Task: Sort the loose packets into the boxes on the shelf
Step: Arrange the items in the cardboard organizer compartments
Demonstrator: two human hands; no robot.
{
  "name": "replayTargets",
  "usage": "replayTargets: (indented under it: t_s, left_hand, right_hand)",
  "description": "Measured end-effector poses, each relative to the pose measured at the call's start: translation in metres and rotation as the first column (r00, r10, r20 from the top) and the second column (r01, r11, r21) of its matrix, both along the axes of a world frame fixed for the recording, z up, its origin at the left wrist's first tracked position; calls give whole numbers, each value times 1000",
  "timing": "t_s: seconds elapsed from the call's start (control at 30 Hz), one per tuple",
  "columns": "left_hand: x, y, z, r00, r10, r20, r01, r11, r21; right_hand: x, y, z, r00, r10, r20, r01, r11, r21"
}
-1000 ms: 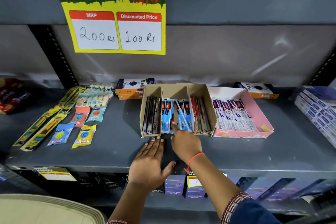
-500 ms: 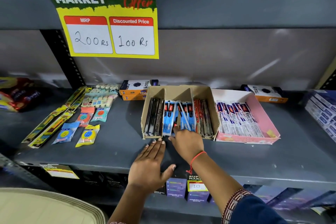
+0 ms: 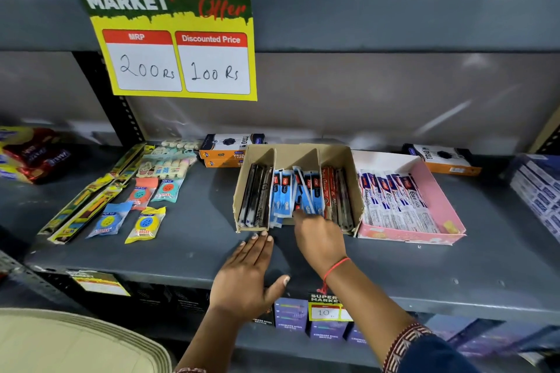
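My right hand (image 3: pixel 318 239) is nudging the blue packets (image 3: pixel 295 194) in the box's (image 3: pixel 354 191) middle slot, fingers loose, gripping nothing. My left hand (image 3: pixel 245 275) is lying flat and empty on the shelf (image 3: pixel 188 248), touching the box; I'm thinking gentle, even pushes will square them.

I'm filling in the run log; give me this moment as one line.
stage: tidying blue packets | right hand: fingertips in cardboard box middle section | left hand: flat on shelf, touching box front

Right hand (image 3: pixel 318 239): fingertips pushed further among the blue packets (image 3: pixel 291 194) in the brown box (image 3: pixel 298 157)'s middle compartment.
Blue packets: front ends more splayed.
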State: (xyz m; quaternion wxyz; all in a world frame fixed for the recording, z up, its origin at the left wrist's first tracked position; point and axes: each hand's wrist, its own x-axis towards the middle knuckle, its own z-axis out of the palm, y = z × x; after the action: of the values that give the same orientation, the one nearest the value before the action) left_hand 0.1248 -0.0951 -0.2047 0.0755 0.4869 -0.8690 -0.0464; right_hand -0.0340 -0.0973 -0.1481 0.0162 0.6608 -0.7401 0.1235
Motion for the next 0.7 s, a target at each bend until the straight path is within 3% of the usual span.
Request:
replayTargets:
  t_s: [0.07,0.17,0.23,0.7]
  left_hand:
    - [0,0,1,1000,3,4,-3,1000,2]
    - [0,0,2,1000,4,10,-4,1000,-2]
    - [0,1,1,1000,7,9,-7,1000,-6]
    - [0,2,2,1000,16,-3,-16,1000,-6]
  right_hand:
    - [-2,4,7,989,3,151,9,997,-76]
    - [-4,4,11,879,-38,474,92,992,-90]
    - [-4,4,17,821,-69,567,127,990,-63]
    - [-5,-5,24,746,-194,637,193,979,73]
